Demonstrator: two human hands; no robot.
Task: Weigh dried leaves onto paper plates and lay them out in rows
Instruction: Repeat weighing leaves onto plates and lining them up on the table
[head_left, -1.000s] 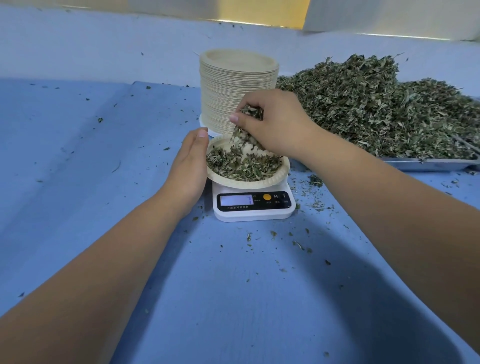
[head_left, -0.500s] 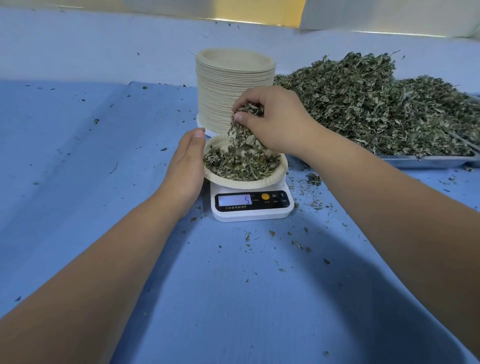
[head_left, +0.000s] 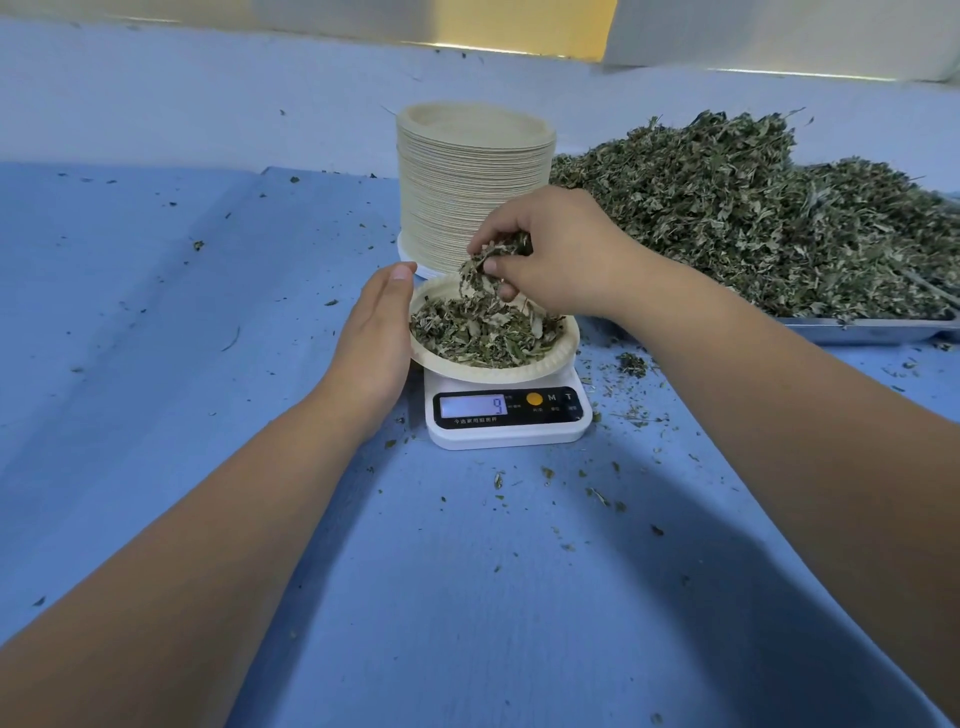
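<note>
the right hand hangs just above the far side of a paper plate, its fingers and thumb curled round a clump of dried leaves that trails down to the loose leaves already lying in the plate. the left hand stands on edge at the plate's left rim, fingers straight and together, holding nothing; whether it touches the rim or is only just beside it cannot be told. the plate sits on a small white scale between the two hands, and the scale's lit display, on the side nearest the person, reads 9. directly beyond the right hand's fingertips stands a tall stack of paper plates. to the right of the right hand, behind its forearm, a large heap of dried leaves fills a metal tray. everything stands on a bench covered in blue, with leaf crumbs scattered below the right wrist and in front of the scale, and a few more out beyond the left hand.
</note>
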